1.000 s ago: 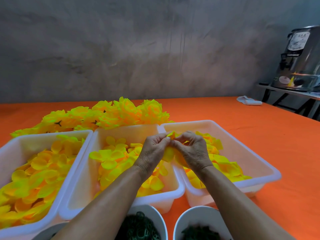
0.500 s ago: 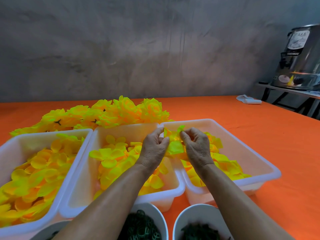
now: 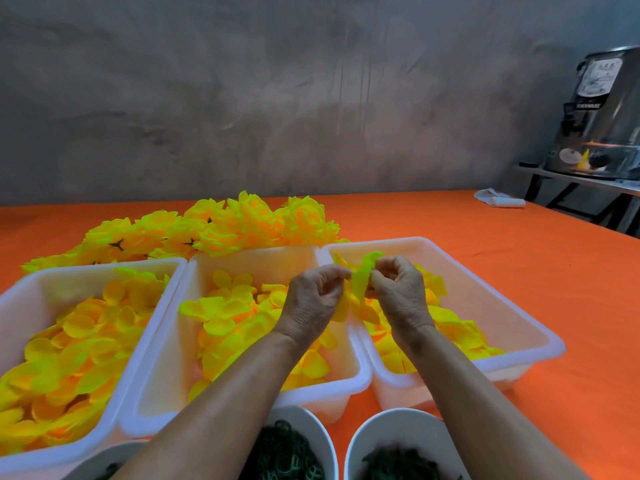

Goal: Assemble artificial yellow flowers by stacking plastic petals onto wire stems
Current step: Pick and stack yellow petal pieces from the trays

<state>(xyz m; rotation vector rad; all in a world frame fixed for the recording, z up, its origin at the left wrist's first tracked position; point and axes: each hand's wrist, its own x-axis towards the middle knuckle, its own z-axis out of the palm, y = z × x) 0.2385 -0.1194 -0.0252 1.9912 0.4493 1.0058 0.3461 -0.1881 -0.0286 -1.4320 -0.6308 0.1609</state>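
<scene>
Both hands hover over the gap between the middle bin point(image 3: 242, 265) and the right bin point(image 3: 485, 296). My left hand point(image 3: 313, 299) and my right hand point(image 3: 398, 292) each pinch one side of a yellow petal piece point(image 3: 363, 275) held upright between them, fingers curled. More yellow petals hang below it between the hands. No wire stem is visible; it may be hidden by the fingers. All three white bins, including the left bin point(image 3: 86, 271), hold several loose yellow petals. A heap of finished yellow flowers point(image 3: 221, 226) lies behind the bins.
Two white bowls sit at the near edge, one with green rings point(image 3: 287, 455) and one with dark green parts point(image 3: 401, 462). An orange cloth point(image 3: 519, 271) covers the table. A folded white cloth point(image 3: 498, 200) lies far right. A steel urn point(image 3: 602, 116) stands on a side shelf.
The hands drew slightly apart from a tight clasp, and the petal piece between them opened up and now stands upright. Both hands stayed above the right bin's left edge.
</scene>
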